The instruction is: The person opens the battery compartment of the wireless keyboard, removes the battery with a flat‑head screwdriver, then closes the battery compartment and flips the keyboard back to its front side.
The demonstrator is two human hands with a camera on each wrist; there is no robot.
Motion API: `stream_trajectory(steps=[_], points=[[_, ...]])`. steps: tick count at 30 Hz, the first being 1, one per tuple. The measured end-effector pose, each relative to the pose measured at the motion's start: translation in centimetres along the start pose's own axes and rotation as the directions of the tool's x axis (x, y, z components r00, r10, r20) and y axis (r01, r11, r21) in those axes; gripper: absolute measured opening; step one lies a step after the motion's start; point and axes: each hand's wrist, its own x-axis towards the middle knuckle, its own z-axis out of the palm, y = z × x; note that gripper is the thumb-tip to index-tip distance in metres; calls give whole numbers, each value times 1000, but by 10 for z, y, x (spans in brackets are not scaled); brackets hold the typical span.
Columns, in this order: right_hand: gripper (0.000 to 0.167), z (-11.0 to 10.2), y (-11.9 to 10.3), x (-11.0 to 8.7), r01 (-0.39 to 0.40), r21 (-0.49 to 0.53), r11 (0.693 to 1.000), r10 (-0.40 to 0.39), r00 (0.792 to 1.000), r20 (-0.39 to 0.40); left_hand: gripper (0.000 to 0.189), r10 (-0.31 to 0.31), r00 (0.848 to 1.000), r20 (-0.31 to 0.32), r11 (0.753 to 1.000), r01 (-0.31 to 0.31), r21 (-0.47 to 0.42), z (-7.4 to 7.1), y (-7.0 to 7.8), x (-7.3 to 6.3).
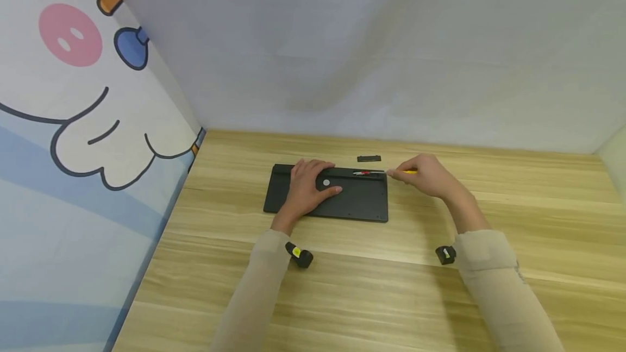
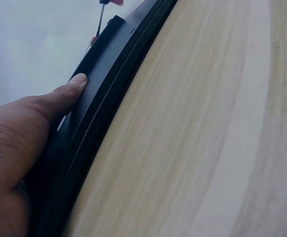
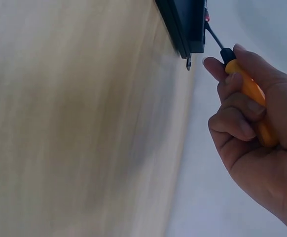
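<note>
A black keyboard point(image 1: 362, 202) lies underside up on the table. My left hand point(image 1: 308, 186) rests on it with fingers spread toward the far edge; its thumb point(image 2: 67, 96) presses the flat underside in the left wrist view. My right hand point(image 1: 425, 174) grips a screwdriver point(image 3: 252, 91) by its orange-yellow handle, fingers curled round it. The thin shaft reaches left over the keyboard's right end. Its tip meets a red and silver battery point(image 1: 363, 173) in the slot along the far edge. A small black battery cover point(image 1: 369, 158) lies just beyond the keyboard.
The wooden table point(image 1: 371, 297) runs to a pale wall point(image 1: 367, 69) close behind the keyboard. A cartoon-printed panel point(image 1: 73, 140) stands along the left side. A black wrist camera point(image 1: 299, 255) shows by the left sleeve, another camera point(image 1: 445, 255) by the right.
</note>
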Motion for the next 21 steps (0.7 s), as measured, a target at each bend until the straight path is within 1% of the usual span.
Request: stream_trajectory(steps=[5, 11, 17, 21], points=[[36, 6, 4, -1, -22, 17, 1000, 23, 1000, -10, 63, 6, 1000, -8, 1000, -6, 1, 0, -1, 0], [37, 10, 2, -4, -32, -1, 999, 32, 999, -40, 63, 9, 1000, -16, 1000, -9, -2, 2, -2, 0], [35, 10, -6, -9, -9, -42, 999, 6, 997, -72, 63, 1, 1000, -12, 1000, -1, -4, 2, -2, 0], [29, 4, -11, -10, 27, -95, 995, -37, 994, -100, 63, -3, 1000, -6, 1000, 3, -6, 2, -2, 1]])
